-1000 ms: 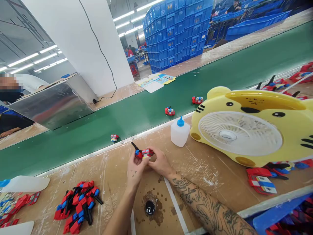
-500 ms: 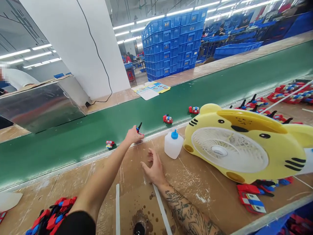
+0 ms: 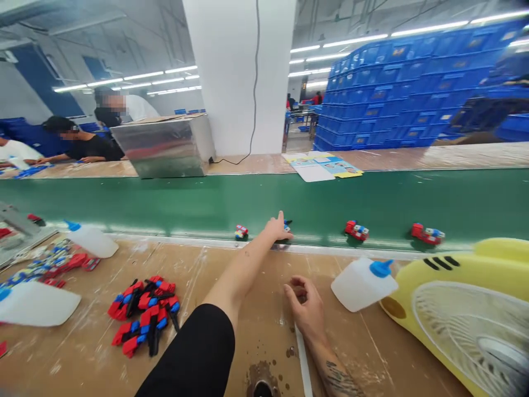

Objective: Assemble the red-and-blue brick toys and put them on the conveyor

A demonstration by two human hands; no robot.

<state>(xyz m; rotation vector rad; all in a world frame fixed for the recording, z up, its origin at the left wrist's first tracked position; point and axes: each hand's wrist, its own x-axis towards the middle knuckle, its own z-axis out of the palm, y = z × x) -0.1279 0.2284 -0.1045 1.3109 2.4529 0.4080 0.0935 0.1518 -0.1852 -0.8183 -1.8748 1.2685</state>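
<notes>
Toy piece (image 3: 287,226) in red-and-blue company: in the head view it sits by the near edge of the green belt (image 3: 165,201), largely covered by the left hand (image 3: 275,227), with only a little blue, white and black showing. The left hand reaches over the far edge of the worktop (image 3: 198,303). Its forefinger stretches out past the toy piece and its thumb points to the right, the two apart with the visible bit of the toy piece between them. The remaining fingers are out of sight, so I cannot tell whether the left grip is clamped on it or merely beside it.

The right hand (image 3: 308,306) is over the worktop, well back from the far edge, fingers loosely curled and thumb apart from them, leaving a modest gap in that grip. Just to its right is a white bottle (image 3: 357,286) with a blue cap, leaning, near the yellow fan (image 3: 444,292) at the worktop's right side.

Along the belt's near edge, a small red toy (image 3: 242,231) lies left of the left hand, and two more, the nearer toy (image 3: 356,230) and the farther toy (image 3: 427,234), lie to its right. Left of the black sleeve (image 3: 194,353), a pile of red, blue and black parts (image 3: 144,314) rests on the worktop.
</notes>
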